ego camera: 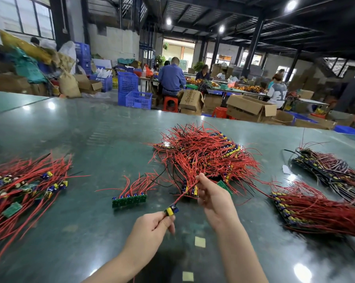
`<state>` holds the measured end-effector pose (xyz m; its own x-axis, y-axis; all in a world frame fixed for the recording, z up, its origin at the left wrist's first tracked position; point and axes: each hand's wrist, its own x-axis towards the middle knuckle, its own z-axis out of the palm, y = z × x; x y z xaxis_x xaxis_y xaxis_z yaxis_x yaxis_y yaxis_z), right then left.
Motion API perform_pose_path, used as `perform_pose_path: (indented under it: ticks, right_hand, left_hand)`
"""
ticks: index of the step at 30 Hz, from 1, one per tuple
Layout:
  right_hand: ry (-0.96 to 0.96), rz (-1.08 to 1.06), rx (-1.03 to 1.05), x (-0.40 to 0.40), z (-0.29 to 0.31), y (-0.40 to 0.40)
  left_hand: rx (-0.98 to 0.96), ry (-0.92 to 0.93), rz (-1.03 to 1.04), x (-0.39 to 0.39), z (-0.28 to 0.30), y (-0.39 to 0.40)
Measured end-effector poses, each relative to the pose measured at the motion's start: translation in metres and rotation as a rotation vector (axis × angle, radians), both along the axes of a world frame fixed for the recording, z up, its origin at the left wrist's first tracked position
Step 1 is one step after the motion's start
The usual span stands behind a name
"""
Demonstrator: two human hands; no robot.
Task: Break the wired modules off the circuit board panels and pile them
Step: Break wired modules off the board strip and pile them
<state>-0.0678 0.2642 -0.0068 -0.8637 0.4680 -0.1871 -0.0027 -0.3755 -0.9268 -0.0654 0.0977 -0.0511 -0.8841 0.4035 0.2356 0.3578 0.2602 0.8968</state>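
Red wire (185, 189) runs taut from a small module (171, 210), with a yellow part and a blue part on it, up to the right hand (211, 196). The left hand (152, 225) pinches that module between thumb and curled fingers, above the green table (80, 139). The right hand's fingers are closed around the wire and a short strip of board (190, 190) behind it; how much of the strip it grips is partly hidden, so that cannot be told for certain. Just left of the hands a separate green board strip (129, 200) lies flat on the table, its red and black wires fanning away from the person. Beyond the hands sits a large tangled heap of wired boards (205, 152). At the far left lies a pile of loose modules (23, 186) with their wires. At the right lie two more bundles, the nearer (313, 209) red-wired, the farther (328, 166) darker. Two pale paper squares (200, 241) lie on the table near the person. In the background people sit at benches among cardboard boxes (250, 108) and blue crates (138, 99).
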Motion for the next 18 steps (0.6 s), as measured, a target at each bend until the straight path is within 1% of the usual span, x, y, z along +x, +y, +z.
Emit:
perform_pose_path:
  ticks: [2, 4, 5, 6, 7, 9, 10, 11, 13, 15, 16, 18]
  right_hand:
    - [-0.006, 0.027, -0.116, 0.001, 0.001, 0.005]
    - [-0.004, 0.087, -0.281, 0.001, 0.002, 0.009]
    - [0.002, 0.103, -0.322, 0.0, 0.001, 0.009]
    - [-0.001, 0.102, -0.301, 0.0, 0.001, 0.01]
    - [-0.006, 0.078, -0.198, 0.0, -0.001, 0.011]
    - [-0.016, -0.048, 0.106, 0.0, -0.005, 0.015]
    - [-0.007, -0.108, 0.21, 0.001, -0.006, 0.016]
    - [0.009, -0.144, 0.249, 0.001, -0.006, 0.017]
    - [0.038, -0.179, 0.216, 0.001, -0.004, 0.017]
    - [0.051, -0.236, 0.18, 0.0, -0.003, 0.021]
    - [0.054, -0.265, 0.173, 0.0, -0.002, 0.023]
    - [0.063, -0.298, 0.134, 0.001, -0.001, 0.029]
  left_hand:
    - [0.004, -0.015, -0.025, 0.001, 0.0, 0.001]
    - [0.008, -0.03, -0.055, 0.002, 0.0, 0.004]
    - [0.006, -0.034, -0.067, 0.003, 0.0, 0.005]
    - [0.0, -0.039, -0.074, 0.003, -0.001, 0.005]
    - [-0.005, -0.046, -0.076, 0.002, -0.002, 0.005]
    - [-0.014, -0.062, -0.071, 0.0, -0.004, 0.003]
    - [-0.021, -0.07, -0.073, -0.001, -0.005, 0.002]
    - [-0.03, -0.078, -0.083, -0.001, -0.005, 0.002]
    - [-0.059, -0.096, -0.131, 0.0, -0.004, 0.003]
    - [-0.105, -0.155, -0.229, 0.0, -0.002, 0.004]
    - [-0.109, -0.213, -0.301, 0.001, 0.0, 0.004]
    - [-0.029, -0.427, -0.431, 0.002, 0.004, 0.005]
